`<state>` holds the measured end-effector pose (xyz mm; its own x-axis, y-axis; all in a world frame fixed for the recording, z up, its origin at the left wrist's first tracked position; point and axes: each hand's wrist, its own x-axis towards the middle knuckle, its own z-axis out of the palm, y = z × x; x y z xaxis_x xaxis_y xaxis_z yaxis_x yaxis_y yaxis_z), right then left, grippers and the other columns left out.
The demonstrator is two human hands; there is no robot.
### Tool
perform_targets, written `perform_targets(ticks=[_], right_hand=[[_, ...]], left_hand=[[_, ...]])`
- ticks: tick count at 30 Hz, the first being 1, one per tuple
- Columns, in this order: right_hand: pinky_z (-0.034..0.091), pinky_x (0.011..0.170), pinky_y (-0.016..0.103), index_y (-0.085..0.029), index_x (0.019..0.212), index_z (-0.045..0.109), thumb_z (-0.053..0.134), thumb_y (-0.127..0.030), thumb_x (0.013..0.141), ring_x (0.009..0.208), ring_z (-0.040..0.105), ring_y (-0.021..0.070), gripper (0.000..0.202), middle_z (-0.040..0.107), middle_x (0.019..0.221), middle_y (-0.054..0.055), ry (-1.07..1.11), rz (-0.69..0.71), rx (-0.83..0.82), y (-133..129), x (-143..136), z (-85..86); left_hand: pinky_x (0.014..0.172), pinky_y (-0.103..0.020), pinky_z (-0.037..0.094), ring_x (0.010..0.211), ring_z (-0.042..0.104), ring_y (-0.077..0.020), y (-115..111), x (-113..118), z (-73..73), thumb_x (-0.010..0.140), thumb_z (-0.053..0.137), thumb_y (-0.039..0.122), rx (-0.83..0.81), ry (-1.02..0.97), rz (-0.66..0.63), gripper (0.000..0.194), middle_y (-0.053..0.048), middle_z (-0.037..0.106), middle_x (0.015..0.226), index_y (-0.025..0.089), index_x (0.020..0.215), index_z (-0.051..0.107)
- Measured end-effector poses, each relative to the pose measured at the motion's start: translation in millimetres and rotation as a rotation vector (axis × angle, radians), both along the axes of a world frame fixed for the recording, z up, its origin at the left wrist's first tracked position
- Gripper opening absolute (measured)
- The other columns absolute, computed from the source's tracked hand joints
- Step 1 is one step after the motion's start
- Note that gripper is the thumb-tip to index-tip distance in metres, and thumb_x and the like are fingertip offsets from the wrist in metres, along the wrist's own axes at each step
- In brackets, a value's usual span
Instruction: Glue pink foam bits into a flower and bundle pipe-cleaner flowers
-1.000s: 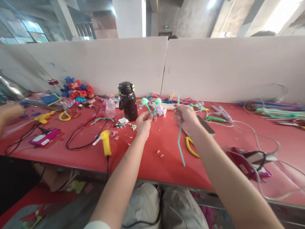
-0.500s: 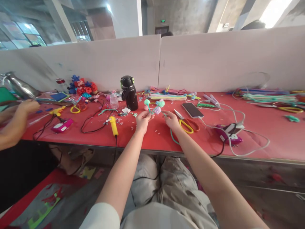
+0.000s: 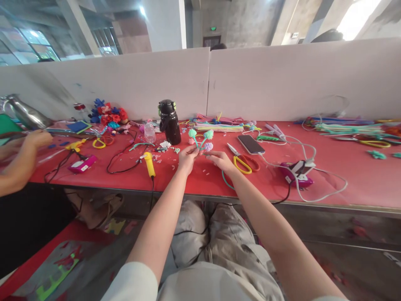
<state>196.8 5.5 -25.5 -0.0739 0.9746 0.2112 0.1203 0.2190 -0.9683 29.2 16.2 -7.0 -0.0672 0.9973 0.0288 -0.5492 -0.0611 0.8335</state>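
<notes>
My left hand point(image 3: 188, 160) pinches the green stems of a small bunch of pom-pom flowers point(image 3: 208, 134) above the red table. Its fluffy heads are mint green, lilac and pink. Close beside the stems is my right hand point(image 3: 219, 160), its fingers closed on a green pipe cleaner point(image 3: 227, 180) whose tail curves out below the wrist. The fingers hide the pipe cleaner's other end. Just right of that hand lie scissors point(image 3: 242, 164) with yellow and orange handles.
A black bottle point(image 3: 171, 123) stands behind the left hand, and a yellow glue gun point(image 3: 149, 165) lies to its left. Rightward are a phone point(image 3: 251, 144) and a purple power strip point(image 3: 296, 173) with cables. Pipe cleaners point(image 3: 219, 126) line the divider. Another person's arm point(image 3: 23, 156) rests at far left.
My right hand has moved left, bringing its fingers close to the flower stems. The pom-pom heads have turned and spread a little in my left hand.
</notes>
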Motion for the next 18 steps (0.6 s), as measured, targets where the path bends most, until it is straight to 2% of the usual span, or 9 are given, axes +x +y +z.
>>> perform_targets(ticks=[2, 4, 7, 10, 14, 18], right_hand=[[0.056, 0.085, 0.036, -0.020, 0.101, 0.084, 0.078, -0.046, 0.073, 0.088, 0.073, 0.0247, 0.039, 0.082, 0.093, 0.005, -0.029, 0.025, 0.046, 1, -4, -2.6], [0.055, 0.094, 0.038, -0.020, 0.104, 0.084, 0.074, -0.047, 0.079, 0.097, 0.074, 0.0265, 0.038, 0.083, 0.106, 0.006, -0.058, 0.023, 0.082, 3, -7, -6.6], [0.057, 0.091, 0.041, -0.018, 0.096, 0.083, 0.068, -0.040, 0.084, 0.086, 0.074, 0.0269, 0.029, 0.082, 0.092, 0.008, -0.119, -0.045, 0.108, 9, -6, -14.2], [0.058, 0.088, 0.044, -0.018, 0.086, 0.080, 0.066, -0.032, 0.085, 0.077, 0.071, 0.0262, 0.020, 0.078, 0.078, 0.007, -0.177, -0.139, 0.125, 15, -1, -21.3], [0.057, 0.093, 0.046, -0.020, 0.089, 0.080, 0.067, -0.024, 0.082, 0.086, 0.072, 0.0267, 0.016, 0.080, 0.092, 0.010, -0.198, -0.265, 0.173, 16, 4, -22.7], [0.058, 0.092, 0.044, -0.018, 0.101, 0.080, 0.064, -0.028, 0.084, 0.094, 0.073, 0.0263, 0.025, 0.079, 0.104, 0.012, -0.143, -0.313, 0.274, 6, 5, -12.0]], left_hand=[[0.100, -0.038, 0.058, 0.088, 0.080, -0.0212, 2, 0, -0.5, 0.068, 0.089, 0.003, -0.010, -0.006, 0.000, 0.024, -0.004, 0.079, 0.077, 0.013, 0.086, 0.076], [0.105, -0.040, 0.057, 0.096, 0.080, -0.0229, 4, -1, -1.1, 0.069, 0.088, 0.002, -0.021, -0.009, 0.001, 0.023, -0.005, 0.079, 0.079, 0.013, 0.086, 0.076], [0.105, -0.038, 0.057, 0.096, 0.080, -0.0209, 5, -3, -1.8, 0.072, 0.084, -0.001, -0.035, -0.008, -0.001, 0.022, -0.005, 0.080, 0.081, 0.013, 0.087, 0.076], [0.098, -0.034, 0.060, 0.084, 0.080, -0.0167, 6, -4, -2.4, 0.075, 0.080, -0.002, -0.051, -0.001, -0.007, 0.020, -0.003, 0.079, 0.078, 0.014, 0.086, 0.075], [0.092, -0.029, 0.061, 0.072, 0.075, -0.0109, 8, -5, -3.2, 0.077, 0.077, -0.003, -0.069, -0.004, -0.002, 0.021, -0.001, 0.077, 0.075, 0.015, 0.086, 0.075], [0.097, -0.031, 0.059, 0.081, 0.075, -0.0126, 10, -5, -4.3, 0.077, 0.079, -0.001, -0.078, -0.006, -0.005, 0.021, -0.002, 0.077, 0.080, 0.015, 0.090, 0.075]])
